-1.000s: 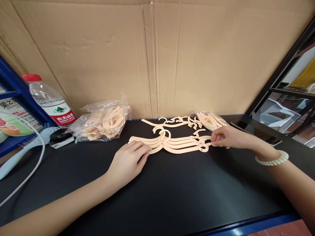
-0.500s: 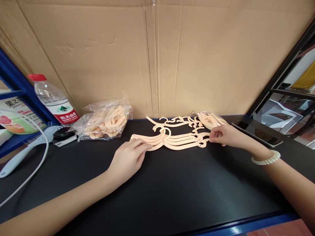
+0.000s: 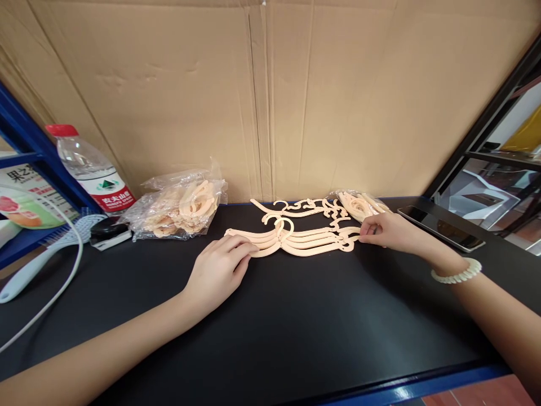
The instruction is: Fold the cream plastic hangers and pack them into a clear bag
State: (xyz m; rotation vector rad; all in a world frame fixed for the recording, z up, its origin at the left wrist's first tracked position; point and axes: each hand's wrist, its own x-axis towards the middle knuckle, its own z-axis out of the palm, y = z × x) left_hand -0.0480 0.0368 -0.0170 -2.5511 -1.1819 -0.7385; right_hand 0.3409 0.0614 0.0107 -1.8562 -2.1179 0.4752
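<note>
Several peach plastic hangers (image 3: 310,243) lie nested on the black tabletop, their hooks overlapping at the middle. My left hand (image 3: 220,268) is closed on the left arm of the nearest hanger, and its fingers cover that end. At the other side, my right hand (image 3: 384,232) pinches a peach piece at the right end of the group, thumb and fingertips together. Behind them lies another peach hanger (image 3: 304,213), with small curved hook pieces (image 3: 335,213) scattered at its right.
A clear bag of peach parts (image 3: 181,208) lies left, a second bag (image 3: 361,204) behind my right hand. A phone (image 3: 442,228) lies right. A water bottle (image 3: 93,172), hairbrush (image 3: 59,256) and white cable (image 3: 54,301) are left. A cardboard wall (image 3: 190,101) stands behind.
The view has shifted very slightly. Both hands stay at the hangers, with hardly any visible movement.
</note>
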